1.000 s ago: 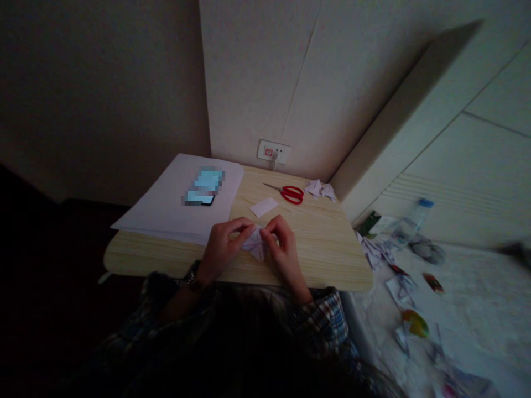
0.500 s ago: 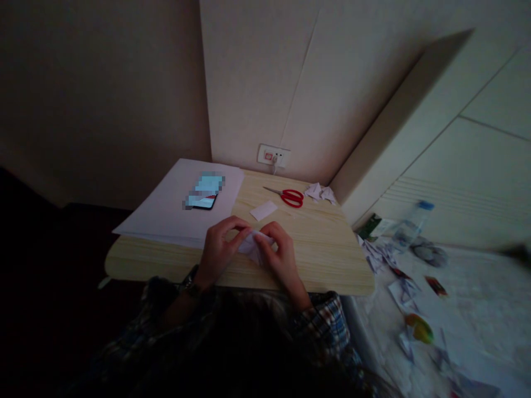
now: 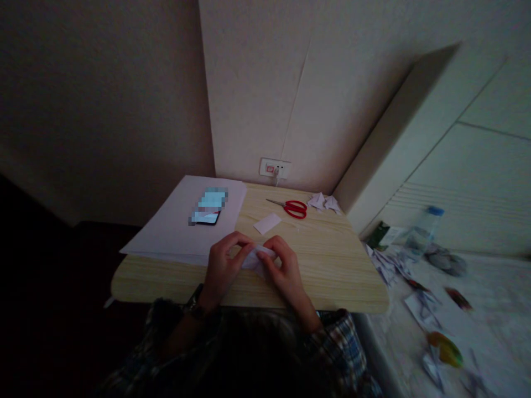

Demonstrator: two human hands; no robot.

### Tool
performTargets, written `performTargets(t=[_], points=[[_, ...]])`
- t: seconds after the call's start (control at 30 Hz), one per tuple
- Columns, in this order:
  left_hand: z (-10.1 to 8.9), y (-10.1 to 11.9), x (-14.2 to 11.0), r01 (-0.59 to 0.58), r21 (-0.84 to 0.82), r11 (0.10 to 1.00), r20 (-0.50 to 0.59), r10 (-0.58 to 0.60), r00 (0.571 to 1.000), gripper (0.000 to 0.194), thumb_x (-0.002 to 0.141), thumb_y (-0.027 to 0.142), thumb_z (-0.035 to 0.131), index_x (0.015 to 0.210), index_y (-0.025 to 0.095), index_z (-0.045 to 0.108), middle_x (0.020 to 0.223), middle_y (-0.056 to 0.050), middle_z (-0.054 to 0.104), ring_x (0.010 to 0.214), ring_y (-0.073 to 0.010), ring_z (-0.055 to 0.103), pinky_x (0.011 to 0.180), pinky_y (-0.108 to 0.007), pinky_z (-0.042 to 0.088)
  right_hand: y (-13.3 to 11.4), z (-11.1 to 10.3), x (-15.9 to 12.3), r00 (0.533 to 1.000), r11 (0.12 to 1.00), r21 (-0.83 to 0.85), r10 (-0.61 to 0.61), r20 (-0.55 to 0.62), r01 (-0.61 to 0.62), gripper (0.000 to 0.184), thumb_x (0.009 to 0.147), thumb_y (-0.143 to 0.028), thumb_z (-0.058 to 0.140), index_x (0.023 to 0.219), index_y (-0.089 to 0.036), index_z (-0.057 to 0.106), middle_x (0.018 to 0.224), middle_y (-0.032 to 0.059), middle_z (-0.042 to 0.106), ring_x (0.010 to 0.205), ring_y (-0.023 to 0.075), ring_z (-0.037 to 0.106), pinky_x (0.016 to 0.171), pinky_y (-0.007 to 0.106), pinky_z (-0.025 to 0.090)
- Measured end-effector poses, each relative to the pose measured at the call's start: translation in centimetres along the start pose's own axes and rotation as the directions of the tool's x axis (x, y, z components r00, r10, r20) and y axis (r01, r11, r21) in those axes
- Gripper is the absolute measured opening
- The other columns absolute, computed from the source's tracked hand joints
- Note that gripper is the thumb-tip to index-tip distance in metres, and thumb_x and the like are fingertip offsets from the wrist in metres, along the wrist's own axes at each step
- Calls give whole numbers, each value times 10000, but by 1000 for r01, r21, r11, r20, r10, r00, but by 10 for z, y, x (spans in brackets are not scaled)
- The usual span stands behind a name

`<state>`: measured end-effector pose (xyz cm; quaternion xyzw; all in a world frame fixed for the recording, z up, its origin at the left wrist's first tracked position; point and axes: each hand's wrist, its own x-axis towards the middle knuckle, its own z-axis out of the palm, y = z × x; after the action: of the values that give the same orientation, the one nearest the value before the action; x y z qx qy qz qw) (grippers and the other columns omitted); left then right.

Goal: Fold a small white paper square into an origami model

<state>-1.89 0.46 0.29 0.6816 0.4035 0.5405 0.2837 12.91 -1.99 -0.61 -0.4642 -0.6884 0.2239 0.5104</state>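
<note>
Fingers [image 3: 238, 238] pinched closed, we reach both forearms [image 3: 307, 314] across the near edge of the wood-grain table [image 3: 336, 265]. Our left hand [image 3: 222, 268] and right hand [image 3: 286, 270] curl inward over it, facing each other, fingers arched. Between them we grip a small folded white paper [image 3: 250, 260], spanning the two pinches, partly hidden behind our right hand.

Folded paper [image 3: 250, 260] — matt, tabletop [image 3: 332, 265] — smooth wood-grain, metal scissor blades [image 3: 276, 203]

A wood-grain table [image 3: 340, 271] carries large white paper sheets [image 3: 166, 237], red-handled scissors [image 3: 286, 205], a small paper rectangle [image 3: 267, 223] and two folded papers [image 3: 317, 202].
</note>
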Motion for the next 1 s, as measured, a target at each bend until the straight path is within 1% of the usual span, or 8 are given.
performTargets(t=[0.17, 0.27, 0.37, 0.43, 0.5, 0.7, 0.9, 1.0], points=[[0, 2, -1, -27, 22, 999, 10, 27, 1000, 133, 798, 188, 602, 666, 177, 613, 654, 18, 623, 655, -135, 580, 658, -234, 460, 0, -1, 0, 1000, 1000, -18, -8, -27, 8, 237, 853, -256, 564, 638, -216, 474, 666, -16, 458, 667, 158, 457, 620, 284, 361], [1, 3, -1, -44, 13, 999, 8, 44, 999, 125, 801, 177, 602, 678, 176, 619, 668, 17, 629, 663, -132, 579, 667, -233, 462, 0, -1, 1, 999, 1000, -23, 19, -36, -20, 253, 842, -255, 585, 623, -215, 464, 657, -21, 455, 664, 155, 458, 620, 281, 360], [1, 2, -1, -38, 10, 999, -13, 38, 999, 114, 798, 178, 608, 685, 177, 624, 675, 15, 635, 667, -133, 582, 670, -234, 464, 0, -2, 1, 999, 999, -4, 44, -14, -44, 231, 838, -277, 606, 646, -210, 498, 667, -21, 489, 676, 153, 477, 631, 278, 371], [1, 2, 0, -28, 10, 1000, -21, 29, 999, 111, 794, 182, 609, 685, 178, 626, 678, 12, 641, 671, -138, 585, 672, -239, 468, 0, -2, 2, 999, 999, 6, 39, 12, -40, 193, 834, -276, 614, 676, -204, 532, 698, -14, 522, 695, 155, 494, 644, 278, 383], [1, 2, 0, -23, 10, 1000, -21, 24, 1000, 109, 793, 187, 609, 686, 177, 629, 682, 9, 647, 675, -142, 590, 677, -244, 473, -1, -2, 2, 999, 1000, -2, 31, 15, -31, 193, 831, -267, 621, 668, -201, 538, 700, -12, 526, 698, 156, 498, 648, 278, 386], [1, 4, 0, -34, 5, 999, -16, 34, 999, 106, 794, 184, 612, 691, 173, 632, 686, 5, 651, 678, -140, 594, 676, -244, 477, 0, -1, 0, 1000, 999, -39, 17, -22, -17, 244, 828, -263, 629, 622, -208, 510, 660, -21, 489, 667, 151, 482, 628, 275, 381], [1, 2, -1, -15, 1, 1000, -18, 15, 1000, 102, 796, 195, 611, 700, 174, 640, 695, 0, 659, 685, -147, 598, 685, -254, 482, -2, -2, 0, 999, 1000, -11, 19, -28, -20, 195, 851, -267, 601, 674, -210, 542, 693, -11, 530, 702, 157, 511, 653, 282, 406], [1, 2, 0, -21, 0, 1000, -5, 21, 1000, 107, 802, 194, 615, 700, 174, 640, 692, 4, 655, 684, -144, 595, 685, -250, 478, -4, -3, 1, 998, 1000, 10, -3, -62, 4, 175, 866, -250, 574, 699, -209, 546, 712, -5, 541, 710, 157, 516, 657, 283, 408]])
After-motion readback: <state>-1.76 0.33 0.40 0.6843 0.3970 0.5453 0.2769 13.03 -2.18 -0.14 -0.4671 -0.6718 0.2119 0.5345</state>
